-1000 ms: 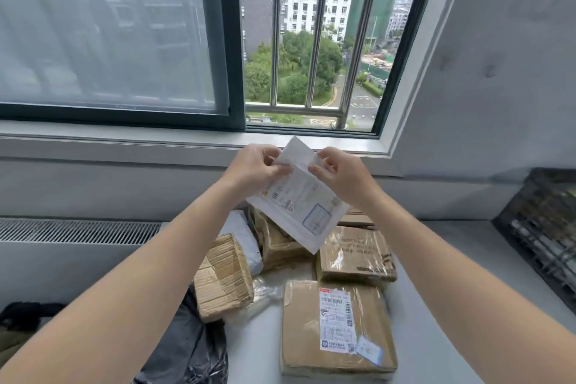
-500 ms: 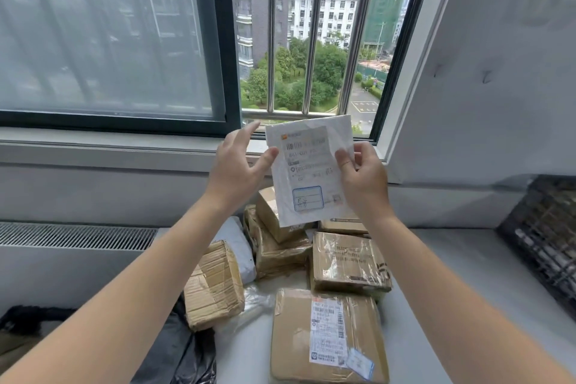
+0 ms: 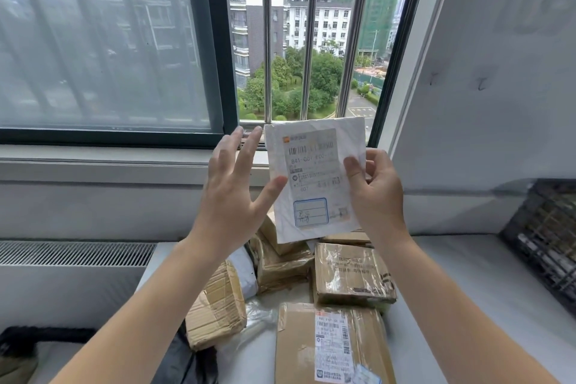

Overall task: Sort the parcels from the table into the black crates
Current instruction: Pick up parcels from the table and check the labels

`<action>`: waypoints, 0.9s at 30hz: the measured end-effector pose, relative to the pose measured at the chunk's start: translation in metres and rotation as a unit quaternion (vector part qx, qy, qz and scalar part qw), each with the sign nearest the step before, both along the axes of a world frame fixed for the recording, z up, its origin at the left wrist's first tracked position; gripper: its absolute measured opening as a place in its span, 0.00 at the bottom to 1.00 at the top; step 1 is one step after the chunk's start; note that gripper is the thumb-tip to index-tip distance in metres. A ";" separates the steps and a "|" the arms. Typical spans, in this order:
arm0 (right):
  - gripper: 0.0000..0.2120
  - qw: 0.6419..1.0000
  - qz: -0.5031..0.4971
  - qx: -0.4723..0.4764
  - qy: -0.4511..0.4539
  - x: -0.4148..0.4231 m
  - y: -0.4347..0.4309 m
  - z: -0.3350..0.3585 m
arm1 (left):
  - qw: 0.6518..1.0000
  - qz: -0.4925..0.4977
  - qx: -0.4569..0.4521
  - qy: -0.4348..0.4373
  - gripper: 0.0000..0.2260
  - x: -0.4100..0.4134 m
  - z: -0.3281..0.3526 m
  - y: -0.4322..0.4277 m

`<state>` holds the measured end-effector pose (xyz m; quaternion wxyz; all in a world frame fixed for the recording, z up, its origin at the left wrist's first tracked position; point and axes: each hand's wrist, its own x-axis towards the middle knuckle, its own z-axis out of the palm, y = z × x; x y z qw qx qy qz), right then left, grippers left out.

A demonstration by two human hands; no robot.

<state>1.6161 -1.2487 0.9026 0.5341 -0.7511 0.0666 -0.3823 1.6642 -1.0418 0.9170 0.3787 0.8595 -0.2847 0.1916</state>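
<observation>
A flat white parcel with a shipping label faces me, held upright in front of the window. My right hand pinches its right edge between thumb and fingers. Beside its left edge, my left hand is spread with straight fingers, the thumb tip near or touching the parcel. Below lie several brown taped parcels on the white table: a large one with a label, one wrapped in clear tape, and a striped one. A black crate stands at the right edge.
A grey-white mailer bag is wedged among the brown parcels. A dark plastic bag hangs at the table's near left. A radiator grille runs along the left under the window sill.
The white parcel has been turned upright and raised toward the window. My left hand has let go of it and spread its fingers; my right hand keeps the hold.
</observation>
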 end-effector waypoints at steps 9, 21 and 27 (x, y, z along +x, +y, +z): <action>0.05 0.999 -0.003 0.016 -0.028 -0.013 0.005 0.007 | 0.999 0.001 0.014 -0.050 0.32 -0.009 -0.004 0.010; 0.05 0.999 -0.009 0.033 -0.029 -0.025 0.004 0.012 | 0.999 -0.005 0.001 -0.047 0.30 -0.015 -0.004 0.005; 0.05 0.999 -0.002 0.040 -0.035 -0.031 -0.010 0.012 | 0.999 -0.004 0.002 -0.038 0.30 -0.023 -0.003 -0.010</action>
